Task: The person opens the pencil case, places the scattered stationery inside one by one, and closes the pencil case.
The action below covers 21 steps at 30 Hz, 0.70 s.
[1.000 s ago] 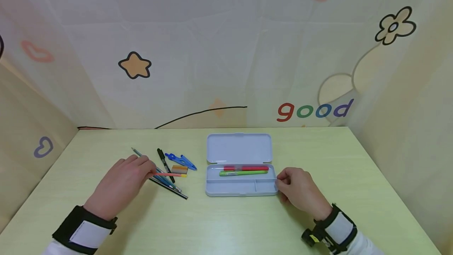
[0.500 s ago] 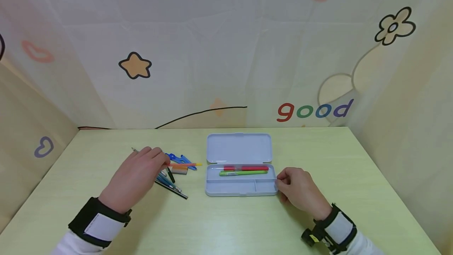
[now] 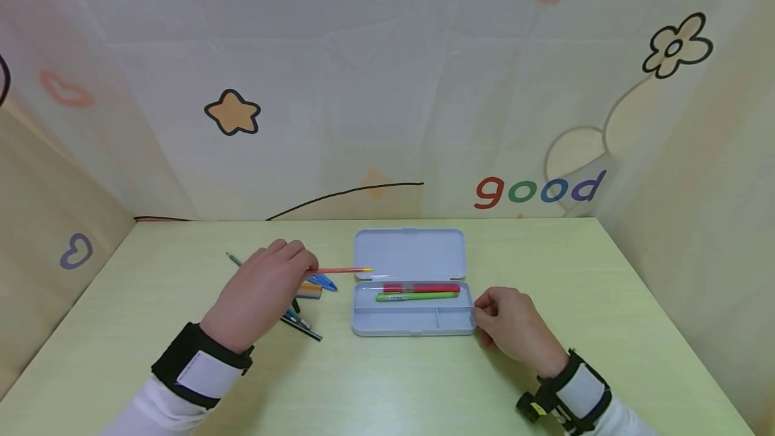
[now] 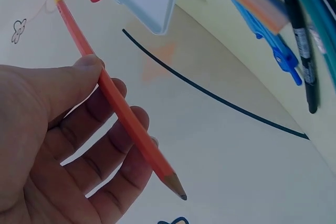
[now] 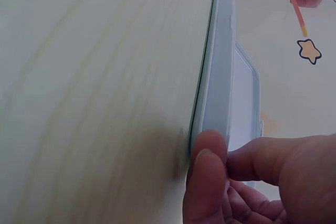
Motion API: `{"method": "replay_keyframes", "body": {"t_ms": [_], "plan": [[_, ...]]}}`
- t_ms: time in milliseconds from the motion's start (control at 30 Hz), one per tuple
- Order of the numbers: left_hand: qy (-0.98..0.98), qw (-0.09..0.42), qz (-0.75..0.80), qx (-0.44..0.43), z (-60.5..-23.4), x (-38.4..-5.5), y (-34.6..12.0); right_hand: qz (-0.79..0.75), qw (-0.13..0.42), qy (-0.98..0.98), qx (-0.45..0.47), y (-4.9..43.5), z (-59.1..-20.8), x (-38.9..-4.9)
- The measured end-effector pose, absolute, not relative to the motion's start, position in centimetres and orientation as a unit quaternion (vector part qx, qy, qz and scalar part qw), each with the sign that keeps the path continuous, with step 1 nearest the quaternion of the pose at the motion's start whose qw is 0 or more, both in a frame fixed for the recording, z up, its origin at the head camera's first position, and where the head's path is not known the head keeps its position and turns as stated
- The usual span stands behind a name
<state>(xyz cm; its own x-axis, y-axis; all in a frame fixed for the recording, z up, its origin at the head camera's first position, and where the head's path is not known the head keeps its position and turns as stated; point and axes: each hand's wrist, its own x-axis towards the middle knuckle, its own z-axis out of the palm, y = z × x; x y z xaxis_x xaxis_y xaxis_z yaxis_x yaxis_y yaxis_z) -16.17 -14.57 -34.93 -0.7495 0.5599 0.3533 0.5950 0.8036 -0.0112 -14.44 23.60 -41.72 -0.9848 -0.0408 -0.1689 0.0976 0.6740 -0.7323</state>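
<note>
My left hand (image 3: pixel 263 291) pinches an orange-red pencil (image 4: pixel 128 121) between thumb and fingers, above the table left of the pencil case. The pencil's yellow end points right, over the hinge side of the case; its sharpened tip shows in the left wrist view. A pale blue-white pencil case (image 3: pixel 393 321) lies with its lid up. Inside its back compartment are a red pen (image 3: pixel 420 288) and a green pen (image 3: pixel 418 296). At the case's right end, my right hand (image 3: pixel 514 321) pinches the wall between thumb and fingers.
Partly behind the left hand lie a blue compass (image 4: pixel 262 32), an orange-and-grey eraser (image 4: pixel 258 2), a black marker (image 4: pixel 300 40), a black-and-white pencil (image 3: pixel 301 329) and bluish pencils (image 3: pixel 297 318). A printed curtain (image 3: pixel 387 86) hangs at the table's back edge.
My left hand has lifted the orange-red pencil off the pile and carried it right and away from me, toward the case. The right hand and case have stayed in place.
</note>
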Motion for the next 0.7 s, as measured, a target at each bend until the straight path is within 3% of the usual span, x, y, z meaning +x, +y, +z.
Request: {"method": "replay_keyframes", "body": {"t_ms": [700], "plan": [[-0.924,0.183,-0.052,-0.333,-35.4,-17.4,-9.4,-0.405,0.085,0.91,0.015,23.6,-41.6,-14.3]]}}
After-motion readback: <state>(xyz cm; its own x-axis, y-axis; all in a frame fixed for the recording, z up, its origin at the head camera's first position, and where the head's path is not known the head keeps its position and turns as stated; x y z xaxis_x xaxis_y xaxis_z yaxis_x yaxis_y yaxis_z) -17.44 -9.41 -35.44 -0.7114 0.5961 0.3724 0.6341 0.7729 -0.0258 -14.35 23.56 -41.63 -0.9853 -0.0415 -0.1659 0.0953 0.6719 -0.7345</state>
